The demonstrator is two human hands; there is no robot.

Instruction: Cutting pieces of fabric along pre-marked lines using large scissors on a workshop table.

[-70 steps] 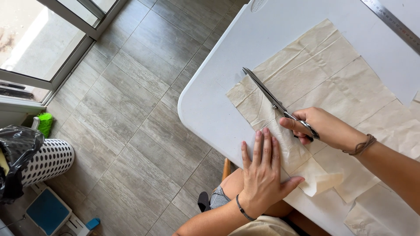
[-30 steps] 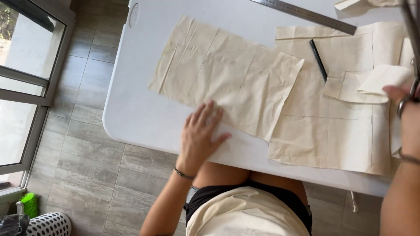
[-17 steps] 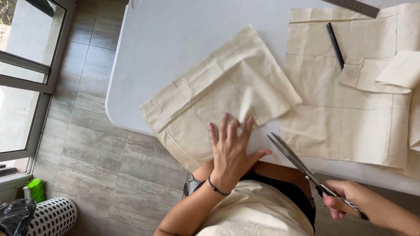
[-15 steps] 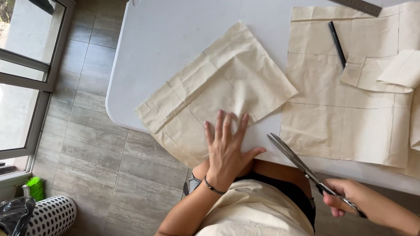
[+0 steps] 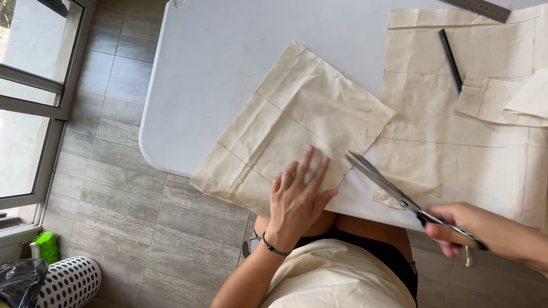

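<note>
A cream fabric piece (image 5: 291, 122) with drawn pencil lines lies turned diagonally at the near edge of the white table (image 5: 228, 63), partly hanging over it. My left hand (image 5: 297, 199) lies flat on its near corner, fingers spread. My right hand (image 5: 462, 231) grips the handles of metal scissors (image 5: 388, 188), whose open blades point at the fabric's right edge, right beside my left fingers. A larger marked cream fabric sheet (image 5: 456, 137) lies to the right.
A black pen (image 5: 450, 60) rests on the larger sheet, with smaller fabric cut-offs (image 5: 502, 100) beside it. A metal ruler (image 5: 476, 8) lies at the table's far edge. Below left are a grey tiled floor (image 5: 114, 217), a spotted bin (image 5: 65, 282) and a window frame.
The fabric piece was pulled toward me and turned diagonally under my left hand. My right hand has brought the scissors up, so the open blades now reach the fabric's edge.
</note>
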